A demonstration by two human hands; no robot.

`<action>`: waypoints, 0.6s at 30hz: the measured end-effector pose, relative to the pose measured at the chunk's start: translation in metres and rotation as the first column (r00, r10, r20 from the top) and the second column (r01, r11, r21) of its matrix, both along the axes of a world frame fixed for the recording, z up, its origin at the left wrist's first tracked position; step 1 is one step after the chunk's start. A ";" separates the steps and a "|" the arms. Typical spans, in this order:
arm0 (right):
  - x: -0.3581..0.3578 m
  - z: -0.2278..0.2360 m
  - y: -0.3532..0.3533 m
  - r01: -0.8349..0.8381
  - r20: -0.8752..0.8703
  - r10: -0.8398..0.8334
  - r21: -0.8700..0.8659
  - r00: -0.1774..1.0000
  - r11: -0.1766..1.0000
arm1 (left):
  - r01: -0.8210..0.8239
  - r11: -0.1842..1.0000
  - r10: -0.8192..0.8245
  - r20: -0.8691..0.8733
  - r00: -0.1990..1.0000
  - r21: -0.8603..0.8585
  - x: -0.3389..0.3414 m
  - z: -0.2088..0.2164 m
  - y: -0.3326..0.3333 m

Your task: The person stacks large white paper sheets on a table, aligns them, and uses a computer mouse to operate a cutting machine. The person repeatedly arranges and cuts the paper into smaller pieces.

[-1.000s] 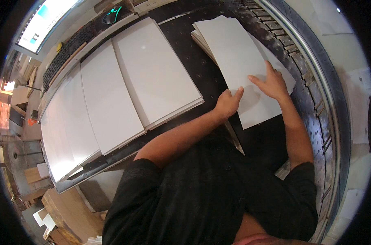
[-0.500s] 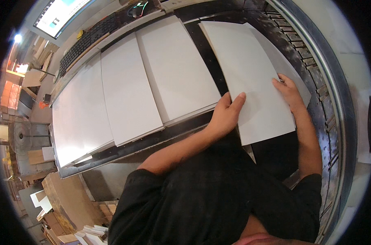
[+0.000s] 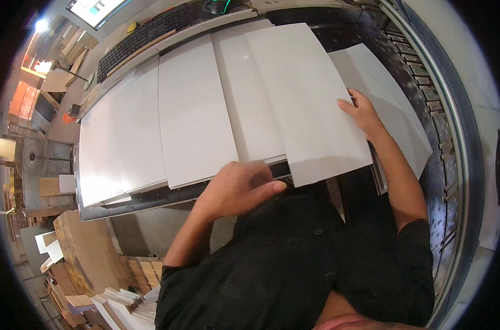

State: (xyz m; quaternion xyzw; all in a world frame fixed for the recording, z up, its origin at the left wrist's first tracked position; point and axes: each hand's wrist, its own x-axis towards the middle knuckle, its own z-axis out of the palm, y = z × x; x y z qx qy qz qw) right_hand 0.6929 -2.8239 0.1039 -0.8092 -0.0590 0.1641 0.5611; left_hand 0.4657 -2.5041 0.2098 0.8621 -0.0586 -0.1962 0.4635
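Note:
A white rectangular panel (image 3: 316, 110) is held by my right hand (image 3: 365, 114), which grips its right edge with the thumb on top. The panel partly covers another white panel (image 3: 242, 99) on the dark worktable. My left hand (image 3: 239, 190) is off the panel, near its lower left corner at the table's front edge. Its thumb is stretched out, its fingers are loosely bent and apart from the thumb, and nothing shows in it. Two more rows of white panels lie farther left, a middle panel (image 3: 198, 115) and a left panel (image 3: 121, 132).
More white panels (image 3: 396, 93) lie stacked under my right forearm. A curved metal rail (image 3: 445, 93) borders the right side. Behind the panels are a keyboard (image 3: 143, 47), a lit mouse (image 3: 220, 6) and a monitor (image 3: 99, 8). Cardboard (image 3: 90, 253) and offcuts stand at lower left.
The held panel has shifted left, from beside the third panel to overlapping it. My left hand has let go of its left edge and drawn back to the left. More of the right stack shows.

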 end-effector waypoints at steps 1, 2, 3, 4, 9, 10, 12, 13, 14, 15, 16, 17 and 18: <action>0.004 -0.001 0.007 -0.028 0.024 0.028 0.018 0.999 0.999 | -0.034 0.999 0.036 0.031 0.999 -0.039 -0.003 0.000 0.007; 0.007 -0.003 0.017 -0.031 0.028 0.030 0.012 0.999 0.999 | -0.074 0.996 0.076 0.038 0.996 -0.053 -0.005 -0.001 0.013; 0.010 -0.004 0.027 -0.034 0.030 0.034 0.005 0.999 0.999 | -0.112 0.990 0.119 0.074 0.990 -0.089 -0.007 -0.002 0.019; 0.013 -0.005 0.037 -0.040 0.024 0.041 -0.031 0.999 0.999 | -0.127 0.987 0.135 0.079 0.988 -0.101 -0.009 -0.004 0.024; 0.021 -0.002 0.092 -0.031 0.206 0.121 -0.394 0.971 0.918 | -0.111 0.980 0.131 0.114 0.985 -0.163 -0.013 -0.009 0.048; 0.019 0.000 0.101 -0.047 0.240 0.163 -0.426 0.957 0.903 | -0.115 0.978 0.138 0.127 0.982 -0.171 -0.014 -0.010 0.051; 0.008 0.002 0.118 -0.036 0.245 0.193 -0.528 0.950 0.849 | -0.130 0.976 0.156 0.144 0.977 -0.177 -0.016 -0.013 0.057; 0.006 0.005 0.122 -0.083 0.230 0.257 -0.574 0.939 0.814 | -0.147 0.974 0.170 0.130 0.977 -0.170 -0.017 -0.014 0.061; 0.006 0.009 0.123 -0.103 0.214 0.268 -0.571 0.939 0.815 | -0.159 0.970 0.186 0.141 0.972 -0.184 -0.017 -0.015 0.063; 0.007 0.013 0.123 -0.142 0.178 0.292 -0.574 0.940 0.806 | -0.169 0.966 0.200 0.151 0.968 -0.197 -0.017 -0.017 0.065; 0.007 0.016 0.122 -0.176 0.174 0.322 -0.559 0.931 0.810 | -0.178 0.961 0.214 0.161 0.964 -0.211 -0.018 -0.018 0.066; 0.007 0.018 0.121 -0.189 0.128 0.301 -0.537 0.945 0.822 | -0.169 0.959 0.211 0.174 0.962 -0.229 -0.018 -0.019 0.068; 0.007 0.019 0.119 -0.196 0.117 0.288 -0.496 0.950 0.846 | -0.159 0.956 0.209 0.190 0.959 -0.247 -0.017 -0.019 0.070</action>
